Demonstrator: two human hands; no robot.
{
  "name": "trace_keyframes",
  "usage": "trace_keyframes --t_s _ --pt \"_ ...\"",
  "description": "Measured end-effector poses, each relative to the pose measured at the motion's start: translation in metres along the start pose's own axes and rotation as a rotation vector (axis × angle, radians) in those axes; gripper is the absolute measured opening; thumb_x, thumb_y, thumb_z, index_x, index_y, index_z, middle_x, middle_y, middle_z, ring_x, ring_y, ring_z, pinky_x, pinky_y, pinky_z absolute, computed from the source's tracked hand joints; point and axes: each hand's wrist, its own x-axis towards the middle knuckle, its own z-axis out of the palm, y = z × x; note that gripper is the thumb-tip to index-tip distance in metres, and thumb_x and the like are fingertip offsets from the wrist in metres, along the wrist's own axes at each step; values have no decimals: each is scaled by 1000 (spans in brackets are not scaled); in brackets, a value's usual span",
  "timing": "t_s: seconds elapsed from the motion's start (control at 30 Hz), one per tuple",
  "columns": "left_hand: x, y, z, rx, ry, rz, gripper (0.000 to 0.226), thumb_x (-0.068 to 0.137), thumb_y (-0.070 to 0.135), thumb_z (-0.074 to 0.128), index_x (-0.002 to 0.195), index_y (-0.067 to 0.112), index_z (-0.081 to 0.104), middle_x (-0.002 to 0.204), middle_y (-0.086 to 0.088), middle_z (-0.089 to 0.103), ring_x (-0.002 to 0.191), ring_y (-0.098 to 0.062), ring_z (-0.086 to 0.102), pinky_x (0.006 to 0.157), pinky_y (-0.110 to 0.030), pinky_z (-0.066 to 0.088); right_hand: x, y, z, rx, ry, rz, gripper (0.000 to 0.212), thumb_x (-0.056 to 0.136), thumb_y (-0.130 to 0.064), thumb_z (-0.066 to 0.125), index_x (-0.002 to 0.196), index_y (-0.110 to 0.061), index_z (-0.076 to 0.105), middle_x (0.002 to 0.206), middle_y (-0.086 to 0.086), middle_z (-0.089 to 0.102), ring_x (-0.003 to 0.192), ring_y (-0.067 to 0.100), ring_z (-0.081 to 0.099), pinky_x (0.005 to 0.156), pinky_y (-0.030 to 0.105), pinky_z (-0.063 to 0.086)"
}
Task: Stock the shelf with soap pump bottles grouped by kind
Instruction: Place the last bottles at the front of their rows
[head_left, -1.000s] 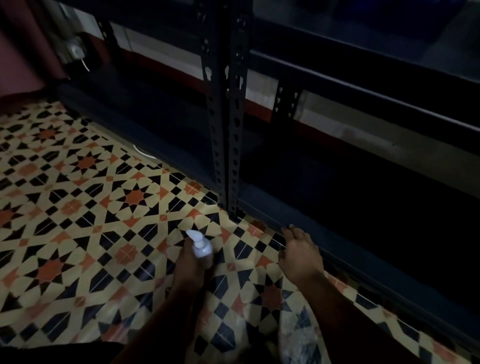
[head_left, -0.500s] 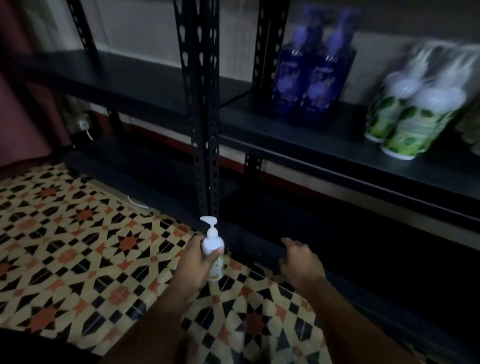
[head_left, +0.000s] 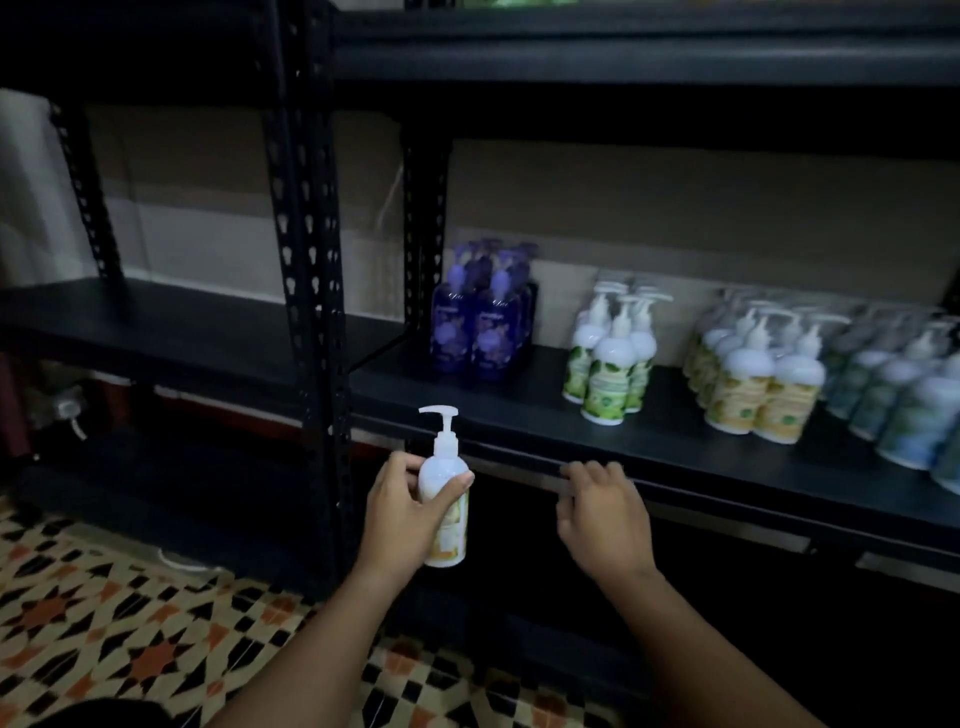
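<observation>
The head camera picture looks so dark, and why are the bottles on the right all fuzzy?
Head view: the room is dim, so the shelf is nearly black. The bottle held in the left hand is sharp, while the blue-label bottles at the right edge are smeared, probably by wide-lens stretch and blur.

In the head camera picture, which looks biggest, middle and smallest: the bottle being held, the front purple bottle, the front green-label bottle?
1. Held bottle, though it is nearest the camera.
2. Front green-label bottle and front purple bottle: too alike to rank.
</observation>
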Motion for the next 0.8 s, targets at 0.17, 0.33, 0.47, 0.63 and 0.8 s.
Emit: trace_keyframes --t_s 0.17,0.33,0.47,0.63,0.8 --pt "5 37 30 -83 32 88 43 75 58 82 92 26 60 102 3 65 89 -11 66 75 -30 55 14 29 -34 -109 117 56 30 74 -21 77 102 -14 68 94 5 60 91 30 55 72 41 50" --pt "3 51 55 -137 41 97 36 82 58 75 101 31 61 113 5 59 100 -9 62 90 -36 54 12 53 -43 -63 -36 151 53 80 -23 70 131 -15 62 129 6 61 120 29 55 102 41 46" --pt "-2 57 68 -120 48 108 39 92 58 58 115 27 61 117 6 55 107 -11 57 95 -34 47 8 63 -39 -43 -40 128 64 67 -11 72 131 -10 67 129 12 67 114 32 63 101 41 50" --pt "-7 71 74 -41 106 77 61 74 74 65 110 26 57 110 5 57 103 -17 54 87 -29 41 10 63 -48 -15 -69 107 67 77 -11 62 143 -12 56 144 12 58 125 31 55 112 37 42" --pt "-8 70 81 120 116 91 80 56 48 97 114 22 49 114 2 46 100 -17 47 86 -27 37 9 60 -56 -28 -131 98 69 87 -18 55 155 -19 39 157 4 42 139 23 41 119 30 29"
